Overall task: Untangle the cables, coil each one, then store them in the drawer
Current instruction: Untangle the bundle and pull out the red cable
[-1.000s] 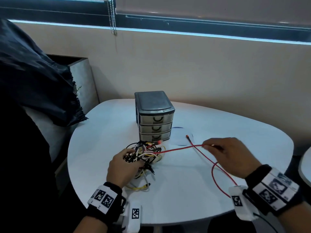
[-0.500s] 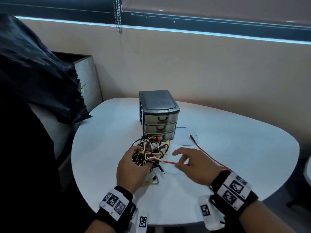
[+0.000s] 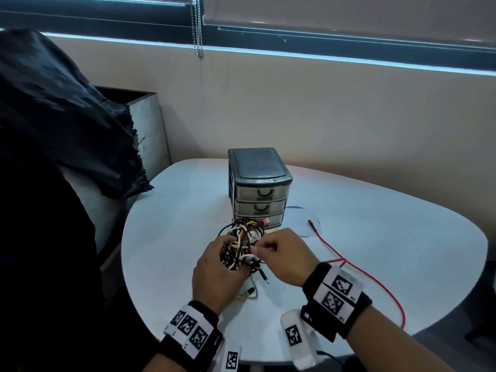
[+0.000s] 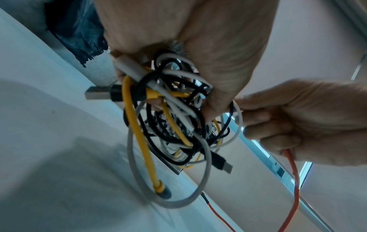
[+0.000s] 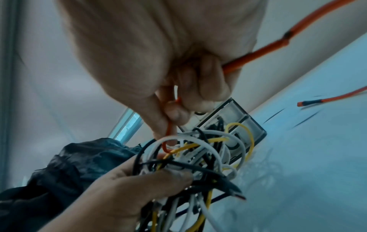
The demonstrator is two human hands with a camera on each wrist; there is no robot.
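- The white table (image 3: 171, 237) fills the lower half of the head view; only this view shows its whole rounded edge, the beige wall (image 3: 335, 116) behind it and the window blind chain (image 3: 197, 28) hanging above.
- A black plastic bag (image 3: 53, 116) sits on a grey box (image 3: 150, 130) at the table's left, well apart from the hands.
- The grey drawer unit (image 3: 257, 183) stands near the table's far middle, its three drawers all closed. The right wrist view catches only a corner of it behind the wires.
- The tangled bundle of cables (image 3: 241, 245) lies just in front of the unit, partly hiding the bottom drawer. It is held just above the table.
- The left hand (image 3: 217, 272) clamps the bundle, fingers curled round it. The left wrist view alone shows, from underneath, a yellow cable (image 4: 139, 133), black and white loops, and two plugs dangling.
- The right hand (image 3: 284, 256) touches the bundle's right side. The right wrist view shows what the head view hides: thumb and forefinger pinch the red cable (image 5: 168, 128) where it enters the tangle.
- That red cable trails from under the right hand across the table to the right, its free end (image 3: 311, 222) lying beside a paper sheet (image 3: 298, 221) near the unit.
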